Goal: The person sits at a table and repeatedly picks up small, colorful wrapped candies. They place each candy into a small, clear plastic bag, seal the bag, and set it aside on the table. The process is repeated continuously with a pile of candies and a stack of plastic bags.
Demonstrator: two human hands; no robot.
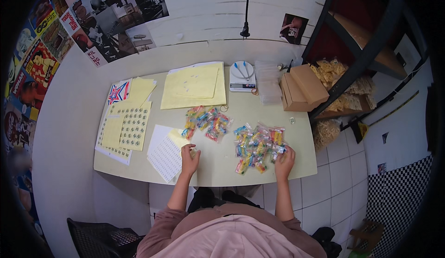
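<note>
My left hand [190, 160] is at the right edge of a sheet of small printed labels [166, 157], with a yellow backing sheet [179, 136] under it. Its thumb stands apart from the curled fingers, and nothing shows between them. At the right side of a pile of small clear plastic bags with colourful contents [255, 145], my right hand [285, 162] touches a bag [277, 151] with its fingertips. Whether it grips that bag is hidden. Many bags in this pile carry white labels. A smaller group of similar bags [217, 127] lies farther left, beyond my left hand.
Yellow sheets [194, 81] lie at the back, beside a white digital scale [242, 84] bearing blue-tipped tweezers. Clear plastic sleeves [267, 84] and cardboard boxes [302, 89] stand back right. Sheets of round stickers [134, 129] cover the left. A black metal shelf frame [361, 56] rises at right.
</note>
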